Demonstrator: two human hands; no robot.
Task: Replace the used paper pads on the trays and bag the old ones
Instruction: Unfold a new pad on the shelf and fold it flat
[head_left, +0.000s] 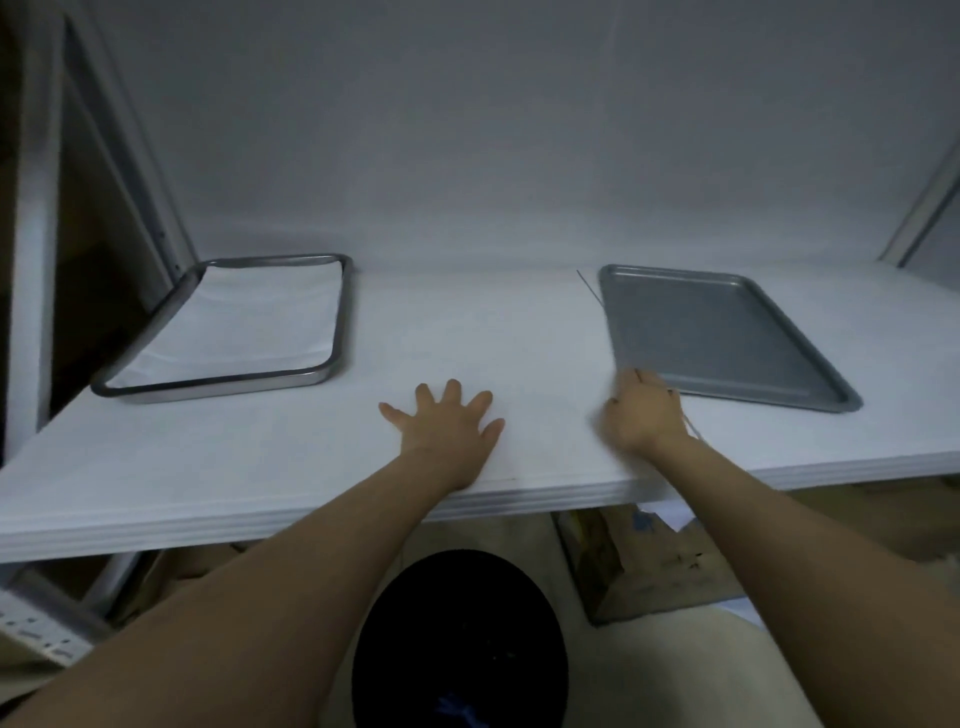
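Observation:
A steel tray (340, 312) lined with a white paper pad (244, 322) sits at the table's left. At the right lies a flat grey tray (727, 338) with no pad in it. Between them, my left hand (447, 421) rests flat on the white paper-covered table top, fingers spread. My right hand (641, 410) is blurred, with curled fingers at the grey tray's near left corner. Whether it holds the tray's rim or a sheet is unclear.
The table top (208, 467) looks like a stack of white sheets with layered edges at the front. Below the front edge are a round black bin or bag (457, 639) and a worn cardboard box (654, 571). A metal frame (130, 156) stands at the left.

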